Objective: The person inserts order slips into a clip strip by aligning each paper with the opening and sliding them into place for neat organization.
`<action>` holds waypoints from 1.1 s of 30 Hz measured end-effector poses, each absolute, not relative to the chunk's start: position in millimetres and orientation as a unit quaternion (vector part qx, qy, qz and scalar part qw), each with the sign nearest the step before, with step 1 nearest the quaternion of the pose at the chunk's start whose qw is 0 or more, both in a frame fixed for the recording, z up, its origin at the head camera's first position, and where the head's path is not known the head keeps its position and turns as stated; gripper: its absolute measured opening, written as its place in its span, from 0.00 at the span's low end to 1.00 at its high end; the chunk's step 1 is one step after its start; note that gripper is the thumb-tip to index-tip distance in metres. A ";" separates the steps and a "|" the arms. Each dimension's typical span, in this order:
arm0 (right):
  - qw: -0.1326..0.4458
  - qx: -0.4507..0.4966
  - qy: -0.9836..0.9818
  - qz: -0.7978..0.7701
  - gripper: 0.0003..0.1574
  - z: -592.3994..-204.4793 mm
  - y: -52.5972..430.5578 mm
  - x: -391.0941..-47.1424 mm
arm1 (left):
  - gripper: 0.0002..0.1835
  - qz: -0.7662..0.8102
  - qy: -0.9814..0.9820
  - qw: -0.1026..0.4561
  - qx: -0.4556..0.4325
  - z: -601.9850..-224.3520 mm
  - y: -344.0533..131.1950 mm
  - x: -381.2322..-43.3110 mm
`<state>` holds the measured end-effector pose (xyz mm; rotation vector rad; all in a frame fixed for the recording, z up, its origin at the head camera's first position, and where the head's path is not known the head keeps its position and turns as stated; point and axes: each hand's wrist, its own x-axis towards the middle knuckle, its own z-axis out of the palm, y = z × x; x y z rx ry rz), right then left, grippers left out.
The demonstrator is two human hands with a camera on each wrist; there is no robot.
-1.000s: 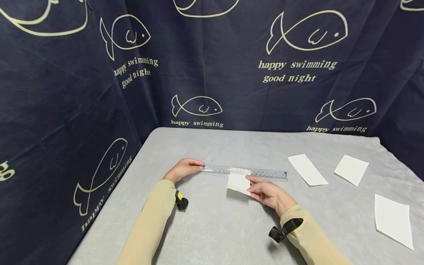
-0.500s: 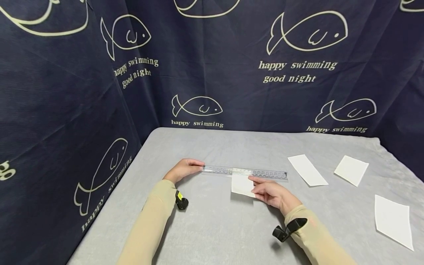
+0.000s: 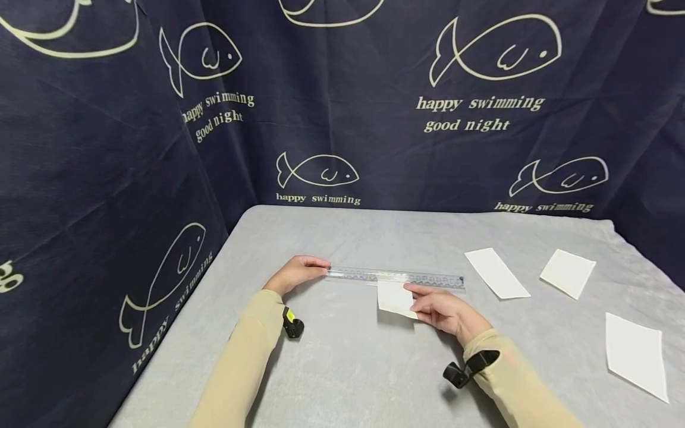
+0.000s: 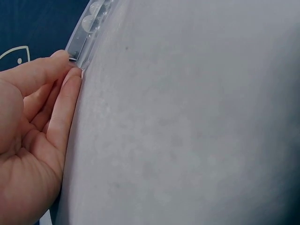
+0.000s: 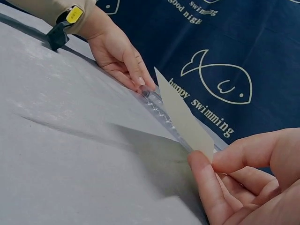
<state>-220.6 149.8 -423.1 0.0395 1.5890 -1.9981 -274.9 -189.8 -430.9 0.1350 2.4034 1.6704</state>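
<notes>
A long clear plastic ruler (image 3: 433, 280) lies across the middle of the table, with a patterned strip along its length. At its left end, my left hand (image 3: 295, 274) pinches the ruler between thumb and fingers; the left wrist view shows this ruler end (image 4: 78, 46) up close. My right hand (image 3: 443, 310) holds a small white paper card (image 3: 395, 297) by its right edge, thumb against fingers. In the head view the card overlaps the ruler's near edge. From the right wrist, the card (image 5: 183, 115) looks tilted up, casting a shadow on the cloth.
Three more white paper pieces lie on the right: a long strip (image 3: 497, 274), a smaller piece (image 3: 568, 274) and a larger sheet (image 3: 635, 356) nearer the front. A grey cloth covers the table (image 3: 332, 374). Dark blue fish-print curtains (image 3: 385, 160) hang behind and on the left.
My right hand has moved slightly to the right with the white card, sliding it along the ruler's near side. My left hand and the ruler have stayed in place.
</notes>
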 end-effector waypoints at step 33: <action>0.301 0.008 0.578 -0.759 0.45 -421.8 150.2 -226.3 | 0.08 0.496 0.866 -0.010 0.062 -439.1 -178.2 -275.1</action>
